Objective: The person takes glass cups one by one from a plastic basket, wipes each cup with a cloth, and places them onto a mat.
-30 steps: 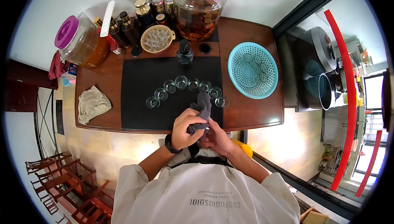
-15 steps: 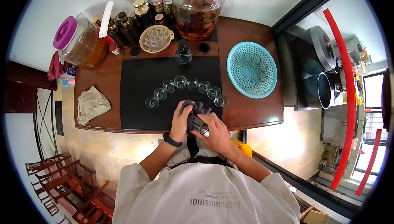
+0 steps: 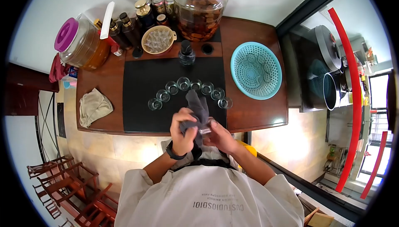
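My left hand (image 3: 182, 134) is closed on a dark grey cloth (image 3: 198, 105), whose loose end hangs toward the arc of glasses. My right hand (image 3: 223, 139) grips a small clear glass (image 3: 205, 132), partly covered by the cloth and fingers. Both hands are close together just off the table's front edge. Beyond them several small glasses (image 3: 183, 84) stand in an arc on the black mat (image 3: 143, 77). A dark glass bottle (image 3: 186, 53) is upright behind the arc.
At right a blue plastic basket (image 3: 237, 75) holds several small glasses. A beige cloth (image 3: 95, 107) lies at left. Large purple-lidded jars (image 3: 198, 15), dark bottles (image 3: 131, 31) and a small tan basket (image 3: 173, 37) with clear items line the back. Wooden chairs (image 3: 62, 181) are lower left.
The grey cloth, bunched before, is now partly unfolded with its end stretched up toward the glasses. My left hand has shifted slightly downward, and my right hand slightly right.
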A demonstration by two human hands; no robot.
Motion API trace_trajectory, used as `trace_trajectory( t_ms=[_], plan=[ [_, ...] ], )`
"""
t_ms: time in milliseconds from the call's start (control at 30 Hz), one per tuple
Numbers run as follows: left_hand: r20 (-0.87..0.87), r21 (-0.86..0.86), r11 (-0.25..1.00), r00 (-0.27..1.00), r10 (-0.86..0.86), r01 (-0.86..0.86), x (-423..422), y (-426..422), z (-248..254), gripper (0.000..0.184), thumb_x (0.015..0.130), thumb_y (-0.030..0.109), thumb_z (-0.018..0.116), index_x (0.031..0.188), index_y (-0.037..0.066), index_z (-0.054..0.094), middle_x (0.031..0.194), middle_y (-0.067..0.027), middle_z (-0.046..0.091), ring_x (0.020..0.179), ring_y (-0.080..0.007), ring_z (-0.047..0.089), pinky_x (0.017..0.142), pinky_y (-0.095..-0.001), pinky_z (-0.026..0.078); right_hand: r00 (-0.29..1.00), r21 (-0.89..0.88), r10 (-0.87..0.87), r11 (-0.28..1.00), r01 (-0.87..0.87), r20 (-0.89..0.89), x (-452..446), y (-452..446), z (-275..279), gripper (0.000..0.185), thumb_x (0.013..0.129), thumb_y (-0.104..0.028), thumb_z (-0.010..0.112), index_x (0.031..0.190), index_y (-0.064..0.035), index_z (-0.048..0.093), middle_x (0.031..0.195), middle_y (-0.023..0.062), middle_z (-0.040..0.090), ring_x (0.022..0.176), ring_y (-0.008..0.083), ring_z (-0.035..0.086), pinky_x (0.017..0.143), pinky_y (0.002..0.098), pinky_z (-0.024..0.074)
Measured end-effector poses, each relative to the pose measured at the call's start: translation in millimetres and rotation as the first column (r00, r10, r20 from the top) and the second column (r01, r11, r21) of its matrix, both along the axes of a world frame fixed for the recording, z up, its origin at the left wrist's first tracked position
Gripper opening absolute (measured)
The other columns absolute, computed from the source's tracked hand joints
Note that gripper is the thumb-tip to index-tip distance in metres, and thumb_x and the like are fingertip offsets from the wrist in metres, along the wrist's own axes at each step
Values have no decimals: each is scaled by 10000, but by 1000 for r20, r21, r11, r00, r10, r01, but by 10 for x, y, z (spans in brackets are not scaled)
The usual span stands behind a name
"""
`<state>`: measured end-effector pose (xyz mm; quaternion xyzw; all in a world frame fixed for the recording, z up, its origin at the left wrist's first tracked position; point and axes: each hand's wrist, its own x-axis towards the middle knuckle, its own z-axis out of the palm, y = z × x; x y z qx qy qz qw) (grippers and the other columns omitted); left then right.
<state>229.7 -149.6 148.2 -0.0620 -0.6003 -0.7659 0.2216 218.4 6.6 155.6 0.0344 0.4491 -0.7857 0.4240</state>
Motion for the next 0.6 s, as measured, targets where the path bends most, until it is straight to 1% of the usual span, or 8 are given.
trace_trajectory(
  t_ms=[33, 100, 133, 200, 267, 433, 533, 600],
  plan=[
    [-84, -50, 989, 986, -146, 142, -12, -23, 11, 282, 761, 3, 580, 1038, 23, 524, 943, -120, 554, 916, -199, 517, 830, -288, 399, 970, -173, 41, 985, 1, 238, -9, 9, 9, 430, 961, -485, 439, 1145, -97, 456, 752, -16, 447, 609, 77, 358, 508, 216, 306],
    [-163, -204, 910, 903, -396, 362, -61, -96, 69, 427, 802, 101, 633, 1192, -3, 496, 1087, -162, 571, 1040, -221, 539, 920, -313, 404, 963, -177, 39, 984, 9, 267, 38, 63, -80, 477, 945, -549, 406, 1120, -110, 480, 746, -20, 438, 612, 76, 361, 512, 217, 309],
    [-163, -203, 912, 906, -391, 357, -44, -82, 98, 427, 802, 101, 633, 1192, -3, 496, 1087, -162, 571, 1040, -221, 539, 920, -313, 404, 955, -177, 37, 984, 17, 293, 56, 85, -110, 532, 930, -612, 374, 1094, -123, 504, 741, -24, 429, 614, 75, 365, 517, 218, 311],
    [78, 170, 886, 890, -449, 432, -5, -25, 135, 492, 846, 199, 644, 1248, -16, 458, 1158, -151, 561, 1047, -190, 542, 947, -315, 404, 963, -232, 58, 973, 4, 262, 37, 106, -74, 573, 912, -639, 382, 1095, -109, 500, 729, -26, 413, 619, 85, 369, 536, 224, 312],
    [116, 119, 886, 880, -461, 448, 7, -50, 71, 487, 896, 238, 599, 1275, -18, 435, 1186, -127, 549, 1052, -160, 533, 955, -301, 398, 986, -239, 103, 968, -70, 132, 11, 140, -176, 557, 922, -607, 403, 1087, -84, 497, 745, -14, 421, 633, 102, 378, 586, 243, 345],
    [223, 227, 897, 877, -426, 378, 26, -66, -145, 402, 942, 238, 557, 1251, 4, 453, 1161, -106, 547, 1035, -152, 532, 939, -290, 416, 995, -54, -25, 998, 30, 91, 55, 140, -136, 511, 918, -547, 489, 1067, -58, 498, 790, 8, 447, 682, 114, 392, 611, 264, 355],
    [220, 330, 862, 856, -467, 386, -1, -56, -35, 433, 913, 221, 600, 1257, 11, 443, 1172, -93, 535, 1043, -151, 534, 934, -285, 428, 997, -146, 53, 988, -45, 55, 60, 188, -222, 519, 911, -545, 507, 1113, -67, 486, 812, 9, 456, 694, 119, 401, 599, 260, 346],
    [146, 323, 793, 800, -581, 517, 20, -28, 97, 529, 877, 227, 650, 1302, 19, 413, 1191, -94, 518, 1058, -148, 525, 931, -280, 426, 989, -249, -16, 967, 52, 146, 74, 170, -144, 521, 909, -545, 511, 1157, -89, 473, 834, 10, 466, 689, 115, 402, 607, 259, 348]
  ],
)
